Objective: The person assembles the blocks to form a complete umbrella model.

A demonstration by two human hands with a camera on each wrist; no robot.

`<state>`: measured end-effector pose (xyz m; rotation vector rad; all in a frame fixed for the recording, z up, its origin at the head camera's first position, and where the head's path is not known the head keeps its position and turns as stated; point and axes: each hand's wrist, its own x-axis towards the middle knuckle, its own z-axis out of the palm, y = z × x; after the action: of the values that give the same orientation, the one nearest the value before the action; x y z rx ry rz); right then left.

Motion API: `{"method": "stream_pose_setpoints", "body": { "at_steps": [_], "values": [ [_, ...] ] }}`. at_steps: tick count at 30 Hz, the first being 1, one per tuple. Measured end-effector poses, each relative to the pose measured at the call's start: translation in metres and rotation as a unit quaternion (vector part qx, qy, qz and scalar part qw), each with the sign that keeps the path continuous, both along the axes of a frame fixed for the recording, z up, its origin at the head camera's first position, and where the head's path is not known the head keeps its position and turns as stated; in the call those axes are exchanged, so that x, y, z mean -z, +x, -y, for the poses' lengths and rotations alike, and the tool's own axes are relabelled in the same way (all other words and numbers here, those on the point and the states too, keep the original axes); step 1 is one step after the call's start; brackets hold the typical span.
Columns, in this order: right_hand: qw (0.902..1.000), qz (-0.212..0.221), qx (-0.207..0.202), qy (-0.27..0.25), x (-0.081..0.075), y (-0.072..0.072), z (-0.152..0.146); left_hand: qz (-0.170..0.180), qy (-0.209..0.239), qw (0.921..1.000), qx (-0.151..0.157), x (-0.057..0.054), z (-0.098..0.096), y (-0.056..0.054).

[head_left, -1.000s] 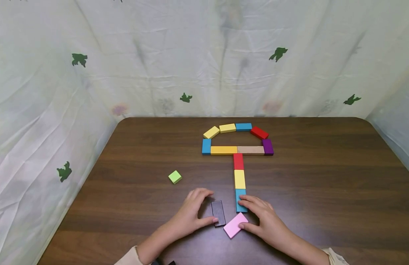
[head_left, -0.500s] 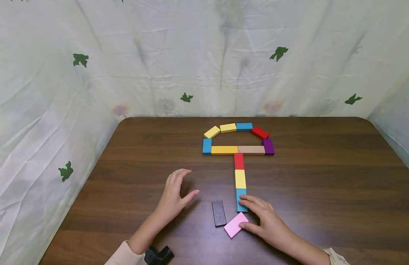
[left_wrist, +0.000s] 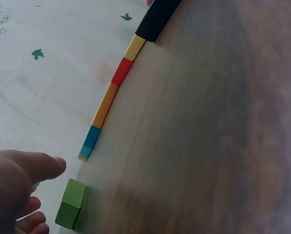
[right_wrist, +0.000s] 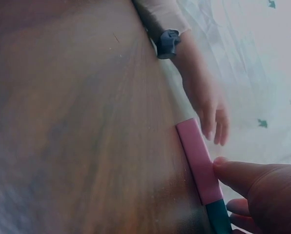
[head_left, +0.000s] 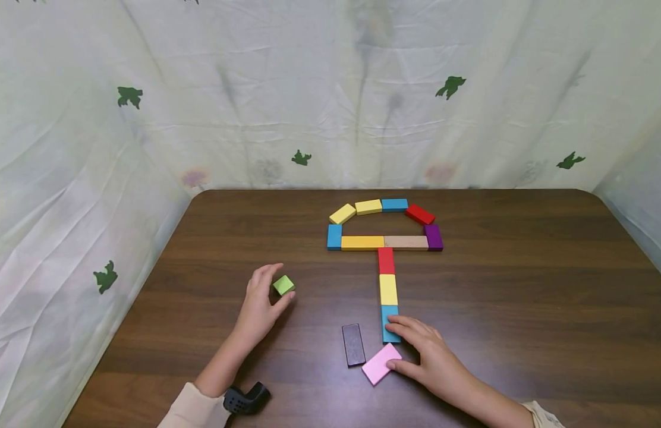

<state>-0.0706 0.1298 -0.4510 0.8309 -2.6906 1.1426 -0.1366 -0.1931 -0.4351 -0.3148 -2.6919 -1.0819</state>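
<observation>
My left hand is beside a small light green block, thumb and fingers spread at its left. In the left wrist view a gap shows between the thumb and the green block. My right hand rests its fingertips on a blue block, while its thumb touches the corner of a pink block lying aslant. The right wrist view shows that thumb against the pink block. A black block lies left of the pink one, near its corner.
Above the blue block, a yellow block and a red block continue a column. It meets a row with an orange-yellow block and a tan block, under an arch of several coloured blocks. A pale curtain hangs behind the brown table.
My left hand has moved away from the black block, up and left, to the green block. The right hand and all the blocks have stayed in place.
</observation>
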Motion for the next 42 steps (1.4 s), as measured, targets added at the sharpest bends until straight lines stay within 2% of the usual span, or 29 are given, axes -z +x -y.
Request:
{"method": "stream_pose_setpoints", "body": {
  "at_steps": [9, 14, 20, 29, 37, 42],
  "values": [
    [1.0000, 0.004, 0.001, 0.000, 0.000, 0.000, 0.000, 0.030, -0.004, 0.9995, -0.011, 0.004, 0.003, -0.003],
    [1.0000, 0.008, 0.001, -0.002, -0.001, 0.001, 0.001, 0.020, -0.010, 0.9995, -0.022, 0.007, 0.003, -0.004],
    [1.0000, 0.006, 0.000, -0.002, -0.001, 0.001, 0.001, 0.007, -0.005, 0.9997, -0.021, 0.006, 0.001, -0.003],
    [1.0000, 0.005, 0.003, -0.001, -0.002, 0.001, 0.001, -0.036, 0.017, 0.9992, 0.008, -0.001, -0.010, 0.001],
    [0.9999, 0.015, 0.003, -0.001, -0.001, 0.001, 0.001, -0.085, 0.019, 0.9952, 0.046, -0.007, -0.022, 0.006],
    [0.9999, 0.010, 0.001, -0.002, -0.002, 0.001, 0.000, -0.096, 0.018, 0.9933, 0.061, -0.007, -0.029, 0.009]
  ]
}}
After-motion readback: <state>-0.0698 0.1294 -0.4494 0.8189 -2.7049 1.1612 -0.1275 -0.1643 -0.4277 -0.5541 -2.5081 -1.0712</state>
